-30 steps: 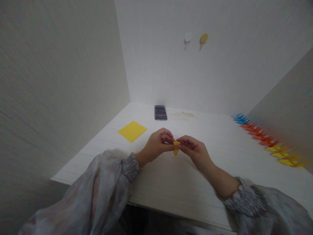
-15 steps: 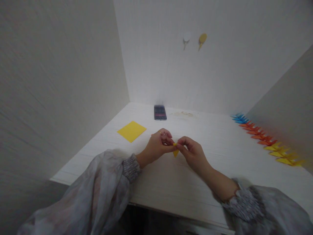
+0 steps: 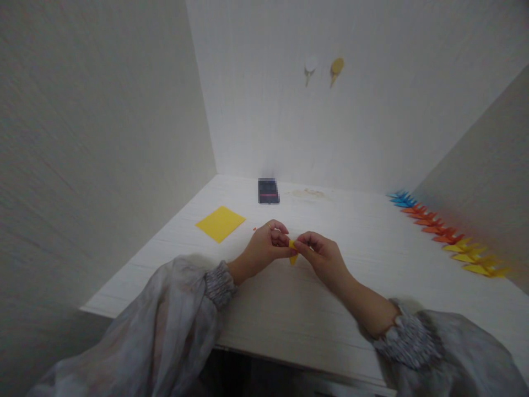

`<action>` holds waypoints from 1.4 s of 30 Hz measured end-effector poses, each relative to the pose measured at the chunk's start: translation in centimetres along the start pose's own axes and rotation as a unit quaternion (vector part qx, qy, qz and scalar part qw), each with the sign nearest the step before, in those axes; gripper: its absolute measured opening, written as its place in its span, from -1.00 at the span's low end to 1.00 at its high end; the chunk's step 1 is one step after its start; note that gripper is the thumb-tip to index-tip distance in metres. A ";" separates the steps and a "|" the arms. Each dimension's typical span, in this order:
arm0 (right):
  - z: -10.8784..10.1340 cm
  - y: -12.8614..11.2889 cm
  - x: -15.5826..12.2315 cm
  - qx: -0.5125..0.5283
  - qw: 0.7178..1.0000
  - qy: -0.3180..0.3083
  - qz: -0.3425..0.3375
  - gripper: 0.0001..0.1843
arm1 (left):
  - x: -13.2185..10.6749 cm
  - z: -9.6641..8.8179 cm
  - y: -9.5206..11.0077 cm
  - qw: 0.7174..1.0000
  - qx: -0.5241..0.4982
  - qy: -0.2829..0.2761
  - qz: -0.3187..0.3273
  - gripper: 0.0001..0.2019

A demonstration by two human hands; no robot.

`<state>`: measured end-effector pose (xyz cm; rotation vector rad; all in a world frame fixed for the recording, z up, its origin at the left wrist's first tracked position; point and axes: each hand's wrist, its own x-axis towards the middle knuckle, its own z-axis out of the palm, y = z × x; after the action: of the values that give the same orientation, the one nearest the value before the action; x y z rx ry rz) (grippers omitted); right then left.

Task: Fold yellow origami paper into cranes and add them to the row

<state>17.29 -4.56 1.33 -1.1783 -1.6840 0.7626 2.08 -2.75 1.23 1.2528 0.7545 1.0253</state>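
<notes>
A small folded piece of yellow paper point(image 3: 293, 258) is pinched between my two hands, above the white table. My left hand point(image 3: 265, 246) grips its left side between thumb and fingers. On the other side, the thumb and forefinger of my right hand point(image 3: 319, 251) are closed on it. Part of the paper is hidden behind the fingertips; a narrow point hangs below them. To the left of my left hand lies a flat square of yellow paper point(image 3: 220, 224), with a tiny orange scrap point(image 3: 254, 229) beside it.
A dark phone-like object point(image 3: 268, 191), pixelated, rests near the back wall. Along the right side stands a row of folded paper figures, blue point(image 3: 403, 199), orange-red point(image 3: 436, 224) and yellow point(image 3: 475, 257). A white hook point(image 3: 309, 66) and a yellow hook point(image 3: 336, 67) hang on the wall.
My fingers have shifted slightly on the folded yellow paper, and more of its upper part shows between them. The whole view has moved a little.
</notes>
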 end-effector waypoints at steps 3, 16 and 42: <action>0.0 -0.2 0.0 0.004 1.000 -0.005 0.009 -0.84 | 0.0 0.0 0.1 1.000 -0.011 -0.006 -0.008 -0.54; -0.6 -0.1 -0.1 0.092 0.995 -0.030 0.008 -0.78 | 0.2 -0.5 -0.1 0.999 -0.043 -0.020 -0.024 -0.76; -0.3 -0.1 -0.2 -0.054 0.979 0.055 -0.187 -0.94 | 0.2 0.0 0.0 0.997 -0.053 0.060 0.011 -0.72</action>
<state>17.58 -4.77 1.50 -0.9162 -1.8010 0.3708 2.16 -2.59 1.23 1.1182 0.7700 1.1517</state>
